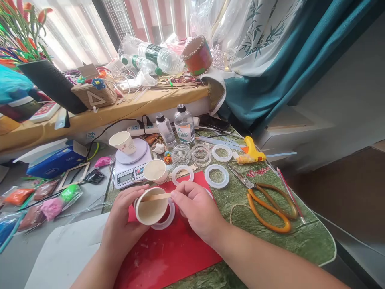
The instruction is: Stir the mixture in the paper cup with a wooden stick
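A paper cup (152, 212) is tilted in my left hand (123, 216), whose fingers wrap round its left side. Between the thumb and fingers of my right hand (197, 206) is a flat wooden stick (156, 197), its far end inside the cup. Behind and below the cup, a white ring mould (171, 218) lies on the red sheet (177, 257). More ring moulds (216, 176) lie beyond my hands. Another paper cup (155, 171) stands just past the held one. A third cup (122, 142) rests on the digital kitchen scale (132, 168).
Two clear bottles with black caps (184, 124) stand at the back. Large scissors (261, 196), a yellow glue gun (252, 150) and pencils (290, 192) lie right. Bagged coloured clay (52, 206) and a blue box (57, 158) are left. A cluttered ledge (144, 100) runs behind.
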